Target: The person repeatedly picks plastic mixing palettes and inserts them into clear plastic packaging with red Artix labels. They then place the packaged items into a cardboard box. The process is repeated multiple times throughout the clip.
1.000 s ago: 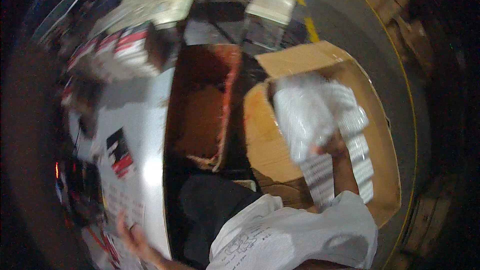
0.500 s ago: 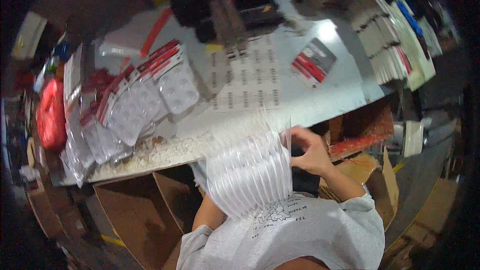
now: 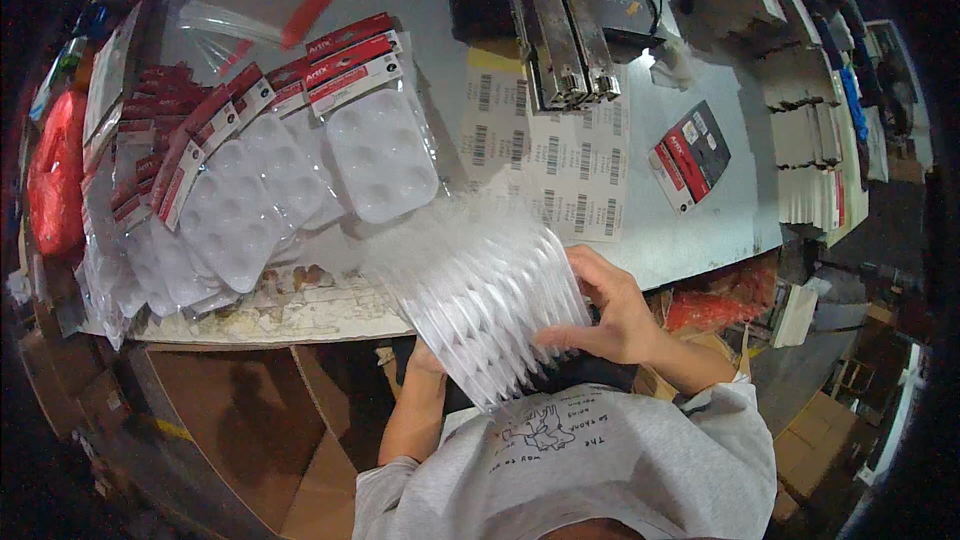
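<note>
Both my hands hold a fanned stack of clear plastic trays [image 3: 478, 302] at the near edge of the grey table [image 3: 720, 220]. My right hand [image 3: 612, 308] grips the stack's right end with its fingers spread over the top trays. My left hand [image 3: 427, 358] supports the stack from underneath and is mostly hidden by it. Left of the stack lies a row of packaged white palette trays with red header cards [image 3: 290, 155], overlapping one another.
Sheets of barcode labels [image 3: 560, 165] lie in the table's middle, with a small red and black card pack [image 3: 690, 155] to their right. A dark sealing machine [image 3: 560, 15] stands at the back. Open cardboard boxes [image 3: 250, 430] sit below the table edge. Stacked cartons [image 3: 805, 140] line the right.
The view has swung from the cardboard boxes to the table. The stack of clear trays, first lifted by my right hand from a box, is now held in both hands and fanned wider.
</note>
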Available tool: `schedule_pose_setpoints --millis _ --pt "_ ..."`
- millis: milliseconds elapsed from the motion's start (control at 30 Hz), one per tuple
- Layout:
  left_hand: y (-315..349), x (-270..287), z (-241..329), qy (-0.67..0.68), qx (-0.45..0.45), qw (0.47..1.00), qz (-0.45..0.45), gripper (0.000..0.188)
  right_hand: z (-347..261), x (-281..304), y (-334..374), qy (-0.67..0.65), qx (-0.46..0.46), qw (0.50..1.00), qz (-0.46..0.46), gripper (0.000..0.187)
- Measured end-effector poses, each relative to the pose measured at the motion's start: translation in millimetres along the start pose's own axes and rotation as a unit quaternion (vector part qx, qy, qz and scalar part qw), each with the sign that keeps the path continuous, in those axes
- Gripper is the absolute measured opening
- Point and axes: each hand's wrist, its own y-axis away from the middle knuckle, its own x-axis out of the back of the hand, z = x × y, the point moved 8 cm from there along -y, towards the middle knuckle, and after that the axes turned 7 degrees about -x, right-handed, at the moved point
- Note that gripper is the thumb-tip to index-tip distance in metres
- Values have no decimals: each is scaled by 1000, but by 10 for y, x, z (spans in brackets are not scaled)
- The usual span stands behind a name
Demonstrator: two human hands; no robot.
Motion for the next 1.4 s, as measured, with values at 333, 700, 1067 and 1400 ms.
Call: schedule_pose_setpoints --millis 333,700,1067,1400 --pt "-79 -314 16 -104 -60 985 -120 102 146 180 179 -36 -34 993 108 60" --pt "-170 -1003 505 -365 8 931 25 76 217 580 532 -43 67 942 327 68" --pt "-607 -689 853 -653 -52 726 210 87 755 895 120 -61 -64 980 177 65" --pt "-619 -734 748 -639 -4 747 184 91 725 1627 129 354 -51 856 373 83"
